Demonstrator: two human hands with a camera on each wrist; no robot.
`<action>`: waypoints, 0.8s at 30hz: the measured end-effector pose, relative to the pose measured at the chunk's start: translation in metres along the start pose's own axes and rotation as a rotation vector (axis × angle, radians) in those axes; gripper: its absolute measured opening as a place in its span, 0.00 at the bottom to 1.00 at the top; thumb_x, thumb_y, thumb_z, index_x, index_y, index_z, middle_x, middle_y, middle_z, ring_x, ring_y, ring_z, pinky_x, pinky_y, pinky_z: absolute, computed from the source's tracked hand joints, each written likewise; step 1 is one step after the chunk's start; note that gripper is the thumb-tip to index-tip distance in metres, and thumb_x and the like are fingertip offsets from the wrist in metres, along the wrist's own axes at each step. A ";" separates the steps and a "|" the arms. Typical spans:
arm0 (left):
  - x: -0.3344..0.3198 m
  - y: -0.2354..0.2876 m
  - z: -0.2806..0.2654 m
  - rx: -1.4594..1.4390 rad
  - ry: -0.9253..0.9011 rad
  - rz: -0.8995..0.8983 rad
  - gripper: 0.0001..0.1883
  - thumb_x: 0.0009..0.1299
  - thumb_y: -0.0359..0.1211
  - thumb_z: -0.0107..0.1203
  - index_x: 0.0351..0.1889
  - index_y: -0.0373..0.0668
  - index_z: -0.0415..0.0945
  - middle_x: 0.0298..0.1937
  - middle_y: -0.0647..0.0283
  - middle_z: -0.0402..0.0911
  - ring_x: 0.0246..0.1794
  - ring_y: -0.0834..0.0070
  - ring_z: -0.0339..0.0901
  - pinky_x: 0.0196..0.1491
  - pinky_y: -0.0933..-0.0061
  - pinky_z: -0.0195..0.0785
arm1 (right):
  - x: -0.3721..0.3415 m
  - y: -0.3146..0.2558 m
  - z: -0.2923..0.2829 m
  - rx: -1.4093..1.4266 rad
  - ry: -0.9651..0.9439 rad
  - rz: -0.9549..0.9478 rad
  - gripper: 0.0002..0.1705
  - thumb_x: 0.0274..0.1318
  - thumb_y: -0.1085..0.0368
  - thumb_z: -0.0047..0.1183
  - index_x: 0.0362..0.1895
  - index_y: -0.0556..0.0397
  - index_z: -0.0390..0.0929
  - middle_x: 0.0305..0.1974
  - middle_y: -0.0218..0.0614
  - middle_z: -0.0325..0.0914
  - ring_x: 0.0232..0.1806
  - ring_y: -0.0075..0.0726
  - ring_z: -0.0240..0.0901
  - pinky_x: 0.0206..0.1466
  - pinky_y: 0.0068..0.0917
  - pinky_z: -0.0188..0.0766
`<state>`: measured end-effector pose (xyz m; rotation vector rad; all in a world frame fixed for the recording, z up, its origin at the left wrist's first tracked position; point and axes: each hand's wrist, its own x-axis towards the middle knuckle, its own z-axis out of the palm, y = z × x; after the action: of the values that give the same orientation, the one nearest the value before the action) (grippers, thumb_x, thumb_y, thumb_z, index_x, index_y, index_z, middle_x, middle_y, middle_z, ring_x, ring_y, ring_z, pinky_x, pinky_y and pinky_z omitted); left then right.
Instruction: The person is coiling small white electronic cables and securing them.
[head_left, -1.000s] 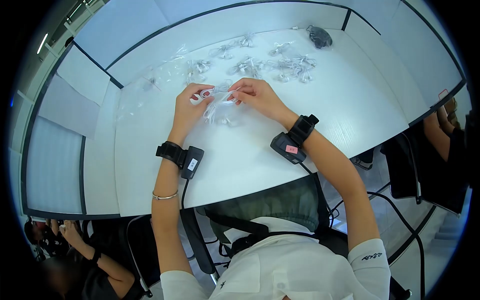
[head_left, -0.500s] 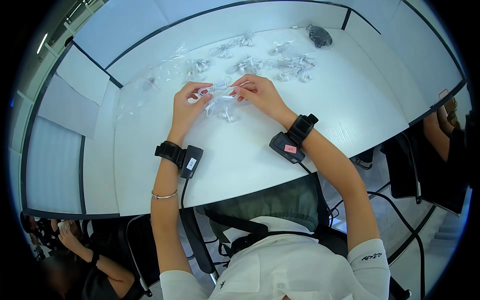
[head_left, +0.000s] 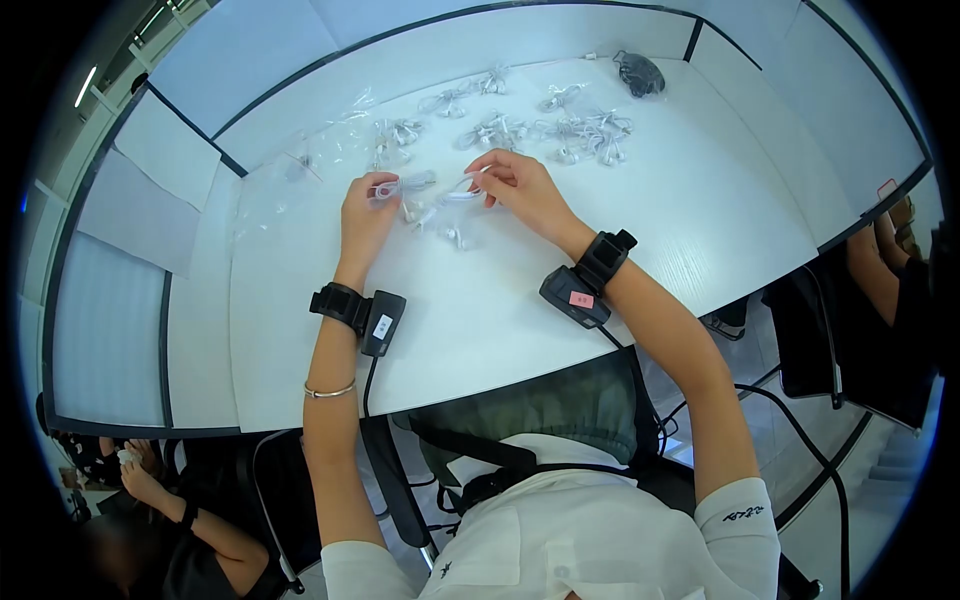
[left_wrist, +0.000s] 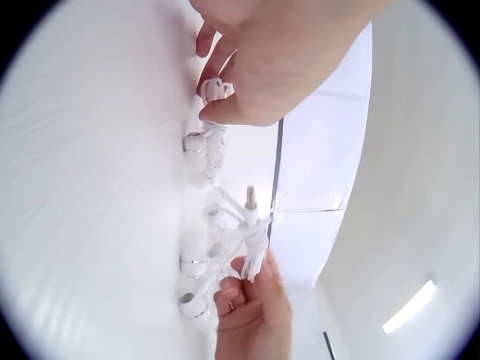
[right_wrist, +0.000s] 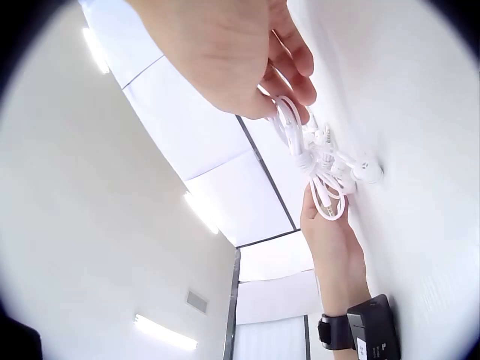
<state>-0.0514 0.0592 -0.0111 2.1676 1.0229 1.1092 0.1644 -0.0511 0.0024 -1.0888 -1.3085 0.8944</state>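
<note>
White coiled earphone cables are in both hands. The left hand (head_left: 366, 222) pinches one bundle (head_left: 408, 186) between thumb and fingers; in the left wrist view this coil (left_wrist: 215, 91) hangs beneath the thumb. Facing it, the right hand (head_left: 528, 197) pinches a second looped bundle (head_left: 464, 193), whose loops (right_wrist: 289, 124) show under the fingertips in the right wrist view. A metal-tipped plug (left_wrist: 251, 197) sticks out of the right hand's bundle. White earbuds (head_left: 456, 236) are just below, between the hands; whether they touch the table cannot be told.
Several white earphone bundles (head_left: 495, 132) lie farther back on the white table (head_left: 500, 320). Clear plastic (head_left: 340, 135) is at the back left, a dark grey pouch (head_left: 639, 74) at the back right. Low panels (head_left: 420, 52) border the table. Other people sit at both sides.
The two bundles, close together before, now stand farther apart. My left hand has shifted slightly left and turned, with its bundle; my right hand has hardly moved.
</note>
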 end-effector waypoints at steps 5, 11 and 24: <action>0.003 0.018 -0.007 0.076 0.158 0.209 0.12 0.58 0.25 0.51 0.41 0.44 0.76 0.43 0.61 0.72 0.45 0.70 0.70 0.49 0.72 0.61 | 0.001 0.004 -0.002 0.037 0.047 -0.015 0.09 0.58 0.65 0.45 0.39 0.56 0.73 0.28 0.32 0.74 0.25 0.21 0.68 0.29 0.18 0.65; -0.011 0.072 0.015 -0.147 -0.187 0.211 0.11 0.65 0.34 0.52 0.42 0.41 0.73 0.40 0.63 0.72 0.40 0.73 0.68 0.47 0.71 0.60 | -0.002 -0.005 0.001 0.122 0.056 -0.024 0.12 0.58 0.66 0.47 0.46 0.55 0.69 0.30 0.31 0.72 0.27 0.20 0.69 0.31 0.18 0.67; -0.018 0.061 0.035 -0.762 -0.309 -0.282 0.11 0.70 0.36 0.45 0.40 0.38 0.73 0.35 0.66 0.75 0.37 0.80 0.72 0.41 0.78 0.65 | 0.002 0.008 0.002 -0.097 0.007 -0.157 0.14 0.56 0.61 0.49 0.43 0.56 0.72 0.33 0.35 0.76 0.33 0.24 0.72 0.39 0.22 0.68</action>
<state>-0.0049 0.0057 0.0042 1.4645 0.5992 0.8128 0.1636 -0.0472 -0.0047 -1.0472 -1.4227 0.7164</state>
